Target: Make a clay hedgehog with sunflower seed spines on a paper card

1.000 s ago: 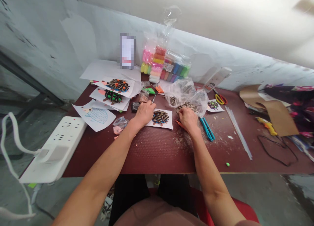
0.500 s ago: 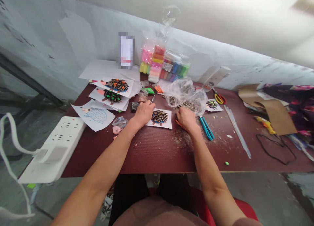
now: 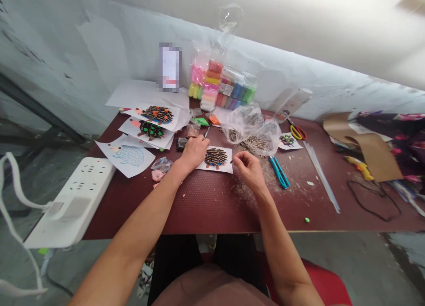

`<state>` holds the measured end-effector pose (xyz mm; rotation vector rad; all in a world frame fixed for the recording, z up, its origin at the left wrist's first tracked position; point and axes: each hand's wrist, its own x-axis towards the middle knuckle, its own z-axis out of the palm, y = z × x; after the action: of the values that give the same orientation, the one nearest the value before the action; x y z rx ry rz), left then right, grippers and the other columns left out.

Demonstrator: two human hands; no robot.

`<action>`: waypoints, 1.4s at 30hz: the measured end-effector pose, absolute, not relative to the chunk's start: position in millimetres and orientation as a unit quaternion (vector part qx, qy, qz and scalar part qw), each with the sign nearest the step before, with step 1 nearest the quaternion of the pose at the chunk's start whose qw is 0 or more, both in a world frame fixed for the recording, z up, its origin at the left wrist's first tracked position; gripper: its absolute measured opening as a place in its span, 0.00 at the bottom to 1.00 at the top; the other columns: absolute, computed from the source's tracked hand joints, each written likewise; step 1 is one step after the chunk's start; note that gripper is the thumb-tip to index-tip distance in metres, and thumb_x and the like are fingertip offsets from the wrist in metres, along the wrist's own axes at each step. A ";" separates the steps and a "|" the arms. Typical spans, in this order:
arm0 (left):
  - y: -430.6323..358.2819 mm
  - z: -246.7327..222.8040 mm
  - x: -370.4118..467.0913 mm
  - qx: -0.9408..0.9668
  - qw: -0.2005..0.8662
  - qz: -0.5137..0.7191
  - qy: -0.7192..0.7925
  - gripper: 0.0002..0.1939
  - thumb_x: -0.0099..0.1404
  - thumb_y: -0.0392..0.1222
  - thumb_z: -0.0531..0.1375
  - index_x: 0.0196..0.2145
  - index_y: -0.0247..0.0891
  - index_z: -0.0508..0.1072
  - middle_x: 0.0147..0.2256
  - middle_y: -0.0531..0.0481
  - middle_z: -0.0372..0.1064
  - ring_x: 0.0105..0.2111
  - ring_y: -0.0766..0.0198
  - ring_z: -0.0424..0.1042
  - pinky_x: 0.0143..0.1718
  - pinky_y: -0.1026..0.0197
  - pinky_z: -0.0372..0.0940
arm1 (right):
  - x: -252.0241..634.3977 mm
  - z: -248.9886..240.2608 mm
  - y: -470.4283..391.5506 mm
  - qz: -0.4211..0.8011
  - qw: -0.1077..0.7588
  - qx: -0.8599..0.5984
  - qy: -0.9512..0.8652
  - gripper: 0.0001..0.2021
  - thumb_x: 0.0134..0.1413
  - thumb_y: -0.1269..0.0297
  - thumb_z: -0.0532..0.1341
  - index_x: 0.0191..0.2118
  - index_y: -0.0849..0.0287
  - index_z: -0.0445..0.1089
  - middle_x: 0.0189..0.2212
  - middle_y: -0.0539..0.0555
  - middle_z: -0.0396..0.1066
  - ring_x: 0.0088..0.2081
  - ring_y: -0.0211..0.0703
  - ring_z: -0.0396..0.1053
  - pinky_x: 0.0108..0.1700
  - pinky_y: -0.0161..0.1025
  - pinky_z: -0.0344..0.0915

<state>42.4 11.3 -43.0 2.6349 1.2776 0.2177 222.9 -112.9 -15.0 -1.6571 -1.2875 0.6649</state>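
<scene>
My left hand (image 3: pixel 195 152) rests on the left part of a white card (image 3: pixel 226 168), its fingers curled. A thin dark tool (image 3: pixel 207 130) shows at its fingertips; I cannot make out whether the fingers grip it. On the card is a hedgehog figure (image 3: pixel 216 157) with rows of brown stick spines over blue. Just right of the card, my right hand (image 3: pixel 249 166) is closed in a pinch on a small dark stick (image 3: pixel 233 161). Behind this hand, a clear plastic bag (image 3: pixel 247 122) partly covers a heap of short brown sticks (image 3: pixel 254 143).
Teal-handled cutters (image 3: pixel 280 172) lie right of my right hand, with scissors (image 3: pixel 297 132) and clear glue sticks (image 3: pixel 321 177) beyond. A glue gun (image 3: pixel 360 168) is far right. Finished hedgehog cards (image 3: pixel 156 114), a hedgehog drawing (image 3: pixel 128 156) and a power strip (image 3: pixel 75 199) occupy the left. Colored clay packs (image 3: pixel 229 87) stand behind.
My right hand has lifted from beside the stick heap and turned, bringing a small dark stick to the card's right edge. My left hand has stayed on the card.
</scene>
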 end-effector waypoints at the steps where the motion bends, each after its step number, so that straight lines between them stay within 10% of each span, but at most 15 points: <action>1: 11.4 -43.2 42.4 0.893 0.103 0.075 0.432 0.17 0.74 0.33 0.49 0.49 0.34 0.77 0.48 0.38 0.72 0.47 0.52 0.73 0.49 0.53 0.62 | 220.4 -16.6 -114.2 0.287 0.459 -0.669 -0.509 0.13 0.53 0.52 0.61 0.29 0.57 0.69 0.24 0.48 0.69 0.26 0.37 0.61 0.30 0.35 0.58; 13: 11.5 -42.8 42.4 0.892 0.104 0.077 0.433 0.17 0.73 0.33 0.49 0.49 0.34 0.77 0.48 0.38 0.72 0.46 0.51 0.73 0.49 0.52 0.62 | 214.9 -25.4 -121.5 0.350 0.470 -0.664 -0.464 0.17 0.55 0.44 0.59 0.34 0.54 0.65 0.30 0.53 0.76 0.24 0.38 0.65 0.25 0.34 0.61; 22: 11.1 -41.4 42.1 0.892 0.105 0.071 0.434 0.17 0.74 0.33 0.49 0.49 0.34 0.76 0.48 0.38 0.72 0.47 0.52 0.73 0.49 0.52 0.62 | 215.7 -26.1 -124.6 0.267 0.413 -0.703 -0.513 0.15 0.56 0.58 0.58 0.42 0.58 0.78 0.33 0.54 0.80 0.33 0.43 0.73 0.39 0.39 0.67; 42: 10.8 -42.5 42.3 0.893 0.094 0.074 0.434 0.16 0.74 0.33 0.50 0.49 0.34 0.77 0.48 0.39 0.72 0.46 0.51 0.73 0.48 0.52 0.62 | 205.0 -30.5 -123.6 0.096 0.294 -0.676 -0.669 0.07 0.63 0.72 0.60 0.34 0.56 0.73 0.34 0.55 0.74 0.38 0.46 0.71 0.43 0.40 0.64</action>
<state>42.3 10.8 -42.5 2.6491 1.2882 0.2193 205.0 -123.6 -30.5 -1.8002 -1.7809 0.2555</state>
